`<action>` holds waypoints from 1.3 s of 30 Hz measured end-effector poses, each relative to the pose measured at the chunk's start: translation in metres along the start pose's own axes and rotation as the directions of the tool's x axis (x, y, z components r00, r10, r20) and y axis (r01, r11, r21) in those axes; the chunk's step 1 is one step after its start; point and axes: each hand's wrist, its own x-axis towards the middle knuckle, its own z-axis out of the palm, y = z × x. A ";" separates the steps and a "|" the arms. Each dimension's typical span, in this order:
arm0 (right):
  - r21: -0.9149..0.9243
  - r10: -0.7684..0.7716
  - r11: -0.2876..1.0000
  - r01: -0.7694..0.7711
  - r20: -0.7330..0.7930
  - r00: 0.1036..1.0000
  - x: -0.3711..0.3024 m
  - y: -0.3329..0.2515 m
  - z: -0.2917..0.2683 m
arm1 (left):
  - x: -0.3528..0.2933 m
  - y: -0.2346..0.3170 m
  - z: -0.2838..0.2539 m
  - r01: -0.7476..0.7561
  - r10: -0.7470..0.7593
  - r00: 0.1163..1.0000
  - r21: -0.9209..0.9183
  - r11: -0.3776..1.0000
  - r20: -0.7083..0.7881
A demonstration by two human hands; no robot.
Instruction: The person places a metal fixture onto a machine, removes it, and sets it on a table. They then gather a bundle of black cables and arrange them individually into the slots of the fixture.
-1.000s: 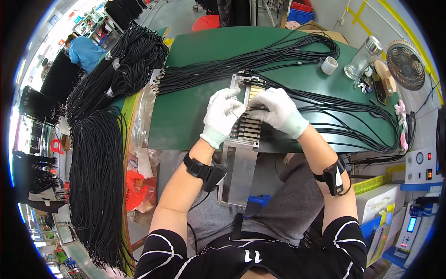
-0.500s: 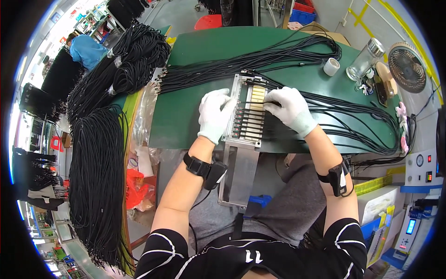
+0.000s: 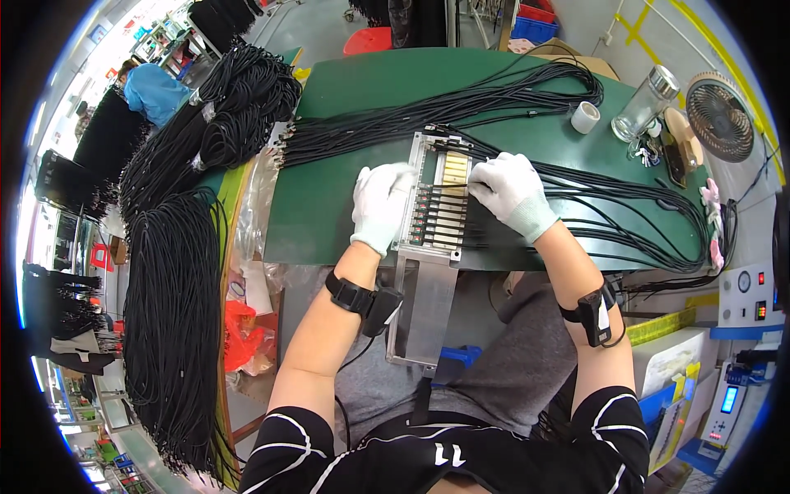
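A silver metal fixture [image 3: 415,152] stands at the table edge in front of me. Several black cables with small connector ends lie side by side across its slots, and pale yellow slots [image 3: 455,170] show bare at its far end. My right hand [image 3: 512,193], in a white glove, pinches a black cable [image 3: 448,186] at the fixture's right side. That cable spans the slots toward my left hand [image 3: 381,206], also gloved. The left fingers are drawn together at the fixture's left rail; whatever lies between their tips is hidden.
Long black cables [image 3: 395,119] cross the green table [image 3: 329,198], and others loop at right. Thick cable bundles [image 3: 173,321] hang at left. A tape roll [image 3: 585,118], a glass bottle [image 3: 646,105] and a fan [image 3: 721,118] stand at far right. A person in blue [image 3: 155,89] is in the background.
My left fingers and thumb have come closer together at the rail. My right hand has turned slightly and still pinches the cable, which now lies lower across the slots.
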 end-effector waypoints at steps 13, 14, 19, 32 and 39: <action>0.068 -0.023 0.997 0.031 -0.106 0.994 0.001 0.001 0.008 | -0.002 0.003 0.015 -0.115 0.118 0.992 -0.065 0.991 0.045; 0.061 -0.025 0.998 0.030 -0.091 0.996 0.001 0.002 0.009 | -0.004 0.008 0.016 -0.241 0.232 0.968 0.100 0.965 0.096; 0.137 -0.086 0.984 0.115 -0.207 0.975 0.012 0.006 0.017 | -0.008 0.024 0.003 -0.359 0.282 0.931 0.456 0.814 0.231; 0.142 0.031 0.990 0.000 -0.219 0.975 0.019 0.017 -0.007 | 0.006 0.001 0.016 -0.234 0.227 0.956 -0.019 0.972 -0.185; 0.183 -0.049 0.977 0.107 -0.295 0.954 0.016 -0.018 -0.007 | 0.005 0.012 0.009 -0.356 0.343 0.932 -0.121 0.926 -0.117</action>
